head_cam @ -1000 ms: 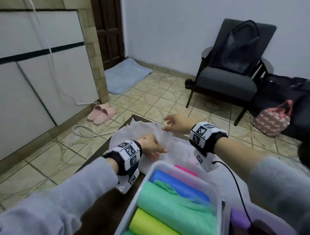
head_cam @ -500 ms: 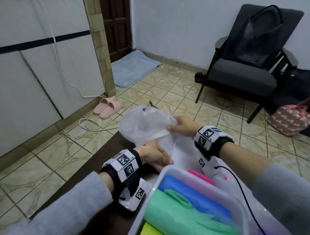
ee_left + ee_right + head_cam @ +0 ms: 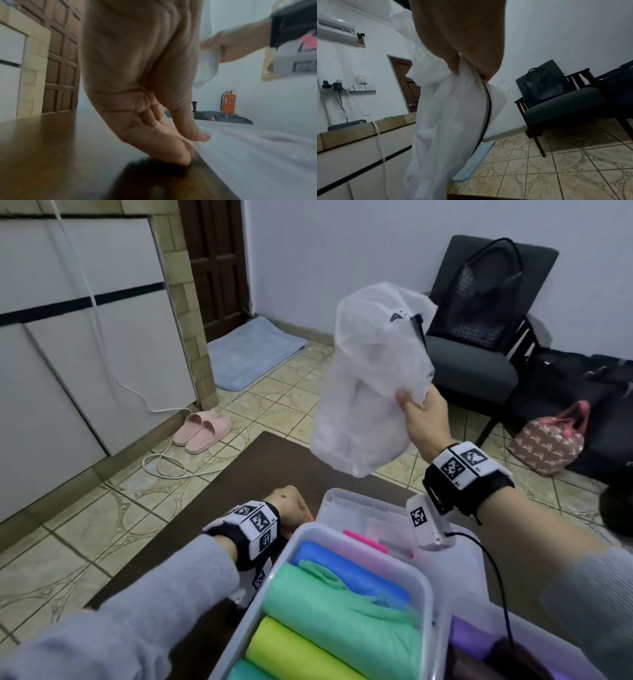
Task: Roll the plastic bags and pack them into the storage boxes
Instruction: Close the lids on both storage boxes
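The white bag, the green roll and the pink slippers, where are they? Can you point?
white bag (image 3: 373, 378), head view, on its crinkled middle, held up by the right hand (image 3: 426, 419).
green roll (image 3: 342, 607), head view, on its top.
pink slippers (image 3: 202, 431), head view, on the straps.

Bag (image 3: 370, 378): translucent white, black trim. Desk (image 3: 260, 467): dark brown. Box (image 3: 424, 587): clear, with blue (image 3: 342, 566), green (image 3: 342, 618), yellow-green (image 3: 291, 655) and pink (image 3: 364, 541) rolls. Slippers (image 3: 202, 431): pink. Mat (image 3: 250, 350): pale blue.

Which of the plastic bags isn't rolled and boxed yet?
The white plastic bag, held up over the table in the right hand. The blue, green and yellow bags already lie rolled in the storage box.
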